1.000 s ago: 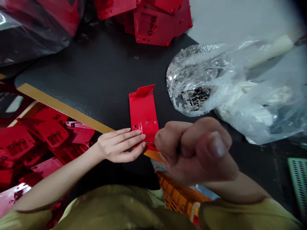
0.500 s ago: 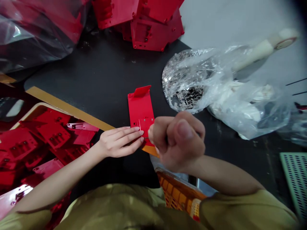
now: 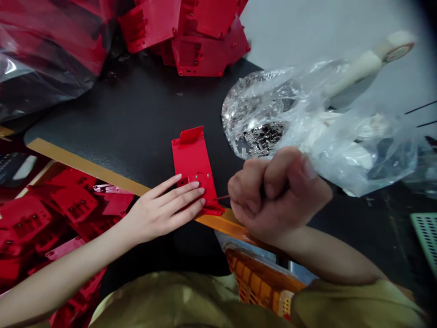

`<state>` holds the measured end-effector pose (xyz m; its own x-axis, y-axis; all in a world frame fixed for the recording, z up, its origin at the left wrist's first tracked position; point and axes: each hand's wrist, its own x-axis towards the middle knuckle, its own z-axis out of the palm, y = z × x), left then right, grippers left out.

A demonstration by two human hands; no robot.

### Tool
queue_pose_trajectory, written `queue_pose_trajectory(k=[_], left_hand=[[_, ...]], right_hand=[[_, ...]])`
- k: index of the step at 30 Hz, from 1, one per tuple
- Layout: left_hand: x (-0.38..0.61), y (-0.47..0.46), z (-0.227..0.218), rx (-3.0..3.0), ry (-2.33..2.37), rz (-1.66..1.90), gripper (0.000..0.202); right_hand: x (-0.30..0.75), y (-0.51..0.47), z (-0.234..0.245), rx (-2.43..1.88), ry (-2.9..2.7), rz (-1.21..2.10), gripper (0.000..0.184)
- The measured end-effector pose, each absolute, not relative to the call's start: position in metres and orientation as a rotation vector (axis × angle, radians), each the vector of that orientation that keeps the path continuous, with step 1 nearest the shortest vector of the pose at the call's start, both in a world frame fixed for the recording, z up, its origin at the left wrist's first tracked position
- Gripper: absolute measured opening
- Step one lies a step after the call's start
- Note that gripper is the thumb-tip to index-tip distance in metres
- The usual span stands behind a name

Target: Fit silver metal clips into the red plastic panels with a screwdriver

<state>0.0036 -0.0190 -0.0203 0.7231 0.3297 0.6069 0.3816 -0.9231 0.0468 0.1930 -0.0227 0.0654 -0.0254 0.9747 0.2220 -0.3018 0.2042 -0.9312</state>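
A flat red plastic panel with a raised tab at its far end lies on the black table, its near end over an amber strip. My left hand rests on the panel's near end, fingers together and flat on it. My right hand is a closed fist just right of the panel, and a thin pin sticks out of it towards the panel's near end. The pin's tip sits close to the panel's edge. A clear plastic bag of small metal parts lies just beyond my right hand.
A heap of red plastic housings stands at the far edge of the black table. More red parts fill a tray at the left. An orange crate sits below the table edge, and a green perforated mat shows at the right.
My right fist has drawn back off the panel to the right, with the pin now showing. My left hand stays on the panel. The whole view has shifted slightly.
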Motion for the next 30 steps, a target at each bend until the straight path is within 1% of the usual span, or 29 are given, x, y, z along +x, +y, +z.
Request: queue_pose_trajectory(k=[4,13,18,25,30], left_hand=[[0.003,-0.015,-0.023,-2.906,-0.606,-0.982,0.027],[0.004,-0.016,-0.027,-2.917,-0.615,-1.079,0.028],[0.003,-0.016,-0.028,-2.89,-0.624,-1.097,0.026],[0.005,-0.015,-0.028,-2.884,-0.605,-1.098,0.027],[0.004,-0.014,-0.027,-2.87,-0.599,-1.092,0.025]], right_hand=[[0.191,-0.022,0.063,-0.816,-1.095,1.228,0.054],[0.189,-0.025,0.063,-0.798,-1.112,1.269,0.055],[0.186,-0.025,0.062,-0.81,-1.086,1.249,0.058],[0.191,-0.022,0.076,-0.922,-1.037,1.281,0.063],[0.191,-0.025,0.075,-0.875,-1.1,1.282,0.058]])
